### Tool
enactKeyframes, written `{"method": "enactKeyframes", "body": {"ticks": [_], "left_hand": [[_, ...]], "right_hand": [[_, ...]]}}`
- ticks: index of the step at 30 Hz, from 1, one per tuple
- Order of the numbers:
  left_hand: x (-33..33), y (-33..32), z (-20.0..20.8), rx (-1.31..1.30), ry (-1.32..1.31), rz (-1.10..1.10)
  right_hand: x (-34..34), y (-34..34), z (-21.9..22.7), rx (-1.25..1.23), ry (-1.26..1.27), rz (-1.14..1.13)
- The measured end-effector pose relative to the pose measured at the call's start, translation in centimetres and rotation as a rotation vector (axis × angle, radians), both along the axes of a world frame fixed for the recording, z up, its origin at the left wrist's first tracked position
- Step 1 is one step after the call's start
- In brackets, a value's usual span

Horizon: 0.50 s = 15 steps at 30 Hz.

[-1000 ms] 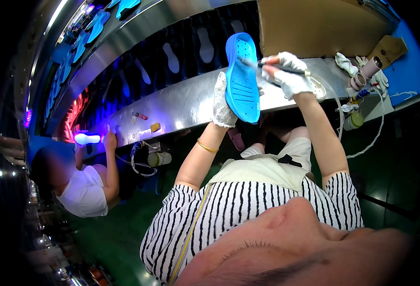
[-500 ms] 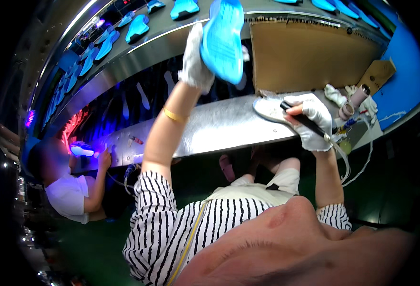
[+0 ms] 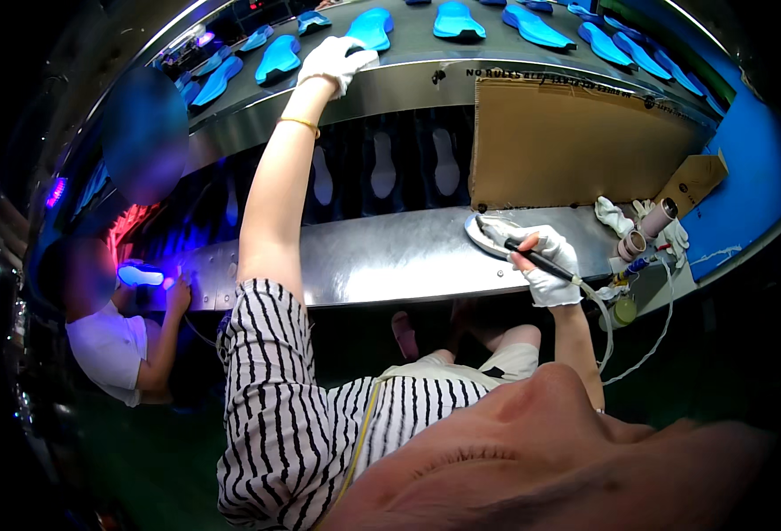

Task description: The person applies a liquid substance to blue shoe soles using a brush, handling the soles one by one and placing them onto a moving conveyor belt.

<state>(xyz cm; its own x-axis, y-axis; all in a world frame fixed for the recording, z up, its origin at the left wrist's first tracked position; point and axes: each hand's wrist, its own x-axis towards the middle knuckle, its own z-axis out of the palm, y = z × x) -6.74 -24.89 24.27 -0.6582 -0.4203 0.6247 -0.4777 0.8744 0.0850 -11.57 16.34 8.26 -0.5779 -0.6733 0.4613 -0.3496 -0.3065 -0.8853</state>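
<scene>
My left hand (image 3: 336, 65), in a white glove, reaches over the far conveyor belt. Its fingers are apart beside the near end of a blue shoe sole (image 3: 370, 29) lying on the belt; whether they touch it I cannot tell. In my right hand (image 3: 550, 268), also gloved with bare fingertips, is a slim black-handled brush-like tool (image 3: 545, 262), a pale hose running from its rear end. The tool's tip is over a white shoe sole (image 3: 475, 232), which lies on the metal ledge (image 3: 390, 257). My right fingers partly cover that sole.
More blue soles (image 3: 460, 21) lie along the belt. A cardboard sheet (image 3: 568, 146) stands behind the ledge. Gloves (image 3: 612, 215), a pinkish spool (image 3: 663, 214) and a yellowish jar (image 3: 622, 311) are at right. A co-worker (image 3: 112, 350) holds a lit sole at left.
My left hand has moved away and left to the belt and no longer holds up a blue sole. My right hand has shifted slightly nearer, still gripping the tool over the white sole.
</scene>
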Motion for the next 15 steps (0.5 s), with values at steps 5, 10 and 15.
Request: {"method": "enactKeyframes", "body": {"ticks": [5,10,15], "left_hand": [[6.5,3.8,-0.1,-0.233,0.152,-0.188],[13.1,9.1,-1.2,0.481,0.763,-0.824],[16.7,13.4,-1.3,1.114,1.318,-1.160]], "right_hand": [[1.1,-1.4,-0.7,0.028,0.159,0.032],[1.5,-1.5,-1.8,0.051,0.014,-0.019],[0.7,-1.9,-3.1,0.013,-0.072,-0.111]]}}
